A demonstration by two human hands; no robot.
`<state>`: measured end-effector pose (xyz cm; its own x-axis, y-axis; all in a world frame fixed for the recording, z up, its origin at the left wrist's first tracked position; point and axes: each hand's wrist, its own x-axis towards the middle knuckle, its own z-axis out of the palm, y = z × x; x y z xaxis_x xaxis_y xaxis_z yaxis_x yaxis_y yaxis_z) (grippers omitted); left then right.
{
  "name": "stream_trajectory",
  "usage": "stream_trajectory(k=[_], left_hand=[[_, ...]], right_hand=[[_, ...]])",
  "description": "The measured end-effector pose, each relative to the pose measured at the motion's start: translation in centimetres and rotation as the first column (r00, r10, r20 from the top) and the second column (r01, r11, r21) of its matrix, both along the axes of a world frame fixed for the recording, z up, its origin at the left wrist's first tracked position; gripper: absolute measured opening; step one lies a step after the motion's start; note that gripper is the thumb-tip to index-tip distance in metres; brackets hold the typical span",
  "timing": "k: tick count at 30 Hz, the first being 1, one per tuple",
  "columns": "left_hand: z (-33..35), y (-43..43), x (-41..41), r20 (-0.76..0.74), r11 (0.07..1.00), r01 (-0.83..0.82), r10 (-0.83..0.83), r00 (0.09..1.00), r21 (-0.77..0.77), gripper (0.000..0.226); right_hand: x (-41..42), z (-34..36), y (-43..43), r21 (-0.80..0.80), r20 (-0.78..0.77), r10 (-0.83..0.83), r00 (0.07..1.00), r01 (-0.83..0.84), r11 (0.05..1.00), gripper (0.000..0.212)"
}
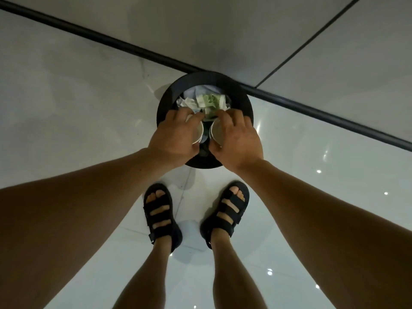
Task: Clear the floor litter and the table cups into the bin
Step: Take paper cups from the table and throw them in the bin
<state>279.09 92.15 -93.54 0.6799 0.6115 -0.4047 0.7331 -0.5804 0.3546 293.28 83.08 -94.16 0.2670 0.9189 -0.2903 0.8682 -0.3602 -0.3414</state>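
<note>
glossy tiles (66,108), sandals (161,217) near bin (244,101); hands (174,139) (238,141) grip cups (198,133) (215,131)

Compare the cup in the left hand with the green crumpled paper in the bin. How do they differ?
The cup is gripped by the left hand over the bin, while the green paper lies loose inside it. The cup keeps its round rim, but the green paper is crumpled. The cup is plain and pale, whereas the green paper is printed. Both are litter at the same black bin.
</note>
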Motion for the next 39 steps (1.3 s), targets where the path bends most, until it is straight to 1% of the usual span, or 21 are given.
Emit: stream_trajectory(k=[3, 5, 7, 9, 11, 14, 17, 22, 25, 28, 31, 34, 39], left_hand=[[-1.5, 0.1, 0.1, 0.007, 0.995, 0.059, -0.060, 0.998, 0.081, 0.073], [-2.5, -0.3, -0.2, 0.000, 0.981, 0.111, -0.112, 0.994, 0.162, 0.071], [-3.3, -0.8, -0.6, -0.068, 0.954, 0.190, -0.179, 0.982, 0.232, 0.073], [-3.8, -1.1, -1.1, -0.144, 0.938, 0.227, -0.195, 0.970, 0.262, 0.077], [-4.0, -1.0, -1.3, -0.176, 0.935, 0.242, -0.201, 0.964, 0.259, 0.079], [-3.0, -0.6, -1.3, -0.198, 0.940, 0.264, -0.223, 0.955, 0.216, 0.083], [0.0, -0.3, -0.5, -0.174, 0.960, 0.205, -0.172, 0.970, 0.190, 0.085], [8.1, 0.8, 1.3, -0.172, 0.975, 0.152, -0.123, 0.977, 0.160, 0.082], [13.9, 1.1, 2.2, -0.180, 0.976, 0.161, -0.134, 0.974, 0.144, 0.081], [19.8, 0.5, 2.7, -0.151, 0.982, 0.149, -0.130, 0.980, 0.119, 0.081], [25.7, -0.5, 3.0, -0.147, 0.969, 0.205, -0.185, 0.972, 0.135, 0.080], [31.6, -1.7, 3.2, -0.137, 0.960, 0.261, -0.247, 0.959, 0.100, 0.077], [42.3, -5.7, 5.0, -0.083, 0.891, 0.444, -0.438, 0.895, 0.090, 0.077]], right_hand=[[0.3, -1.4, 0.0, 0.066, 0.073, 0.039, 0.997, -0.044, 0.997, 0.067], [0.5, -2.2, -0.2, 0.093, 0.103, 0.073, 0.992, -0.082, 0.992, 0.068], [0.5, -3.0, -0.5, 0.027, 0.113, 0.116, 0.987, -0.119, 0.992, 0.077], [0.4, -3.6, -0.9, -0.047, 0.130, 0.161, 0.978, -0.156, 0.987, 0.083], [0.4, -3.9, -1.0, -0.089, 0.136, 0.178, 0.975, -0.167, 0.982, 0.085], [0.6, -3.3, -0.8, -0.139, 0.092, 0.185, 0.978, -0.172, 0.975, 0.090], [0.9, -0.8, -1.0, -0.147, 0.050, 0.134, 0.990, -0.126, 0.981, 0.091], [2.5, 7.0, -2.2, -0.165, 0.029, 0.022, 0.999, -0.017, 0.986, 0.088], [3.6, 12.7, -3.2, -0.215, 0.005, -0.066, 0.998, 0.066, 0.974, 0.087], [4.3, 18.6, -4.8, -0.253, -0.009, -0.154, 0.988, 0.147, 0.956, 0.085], [4.6, 24.4, -7.2, -0.280, 0.024, -0.239, 0.971, 0.236, 0.931, 0.084], [3.9, 30.7, -10.9, -0.288, 0.062, -0.352, 0.934, 0.354, 0.890, 0.083], [0.9, 41.7, -18.5, -0.270, 0.088, -0.550, 0.831, 0.551, 0.790, 0.083]])
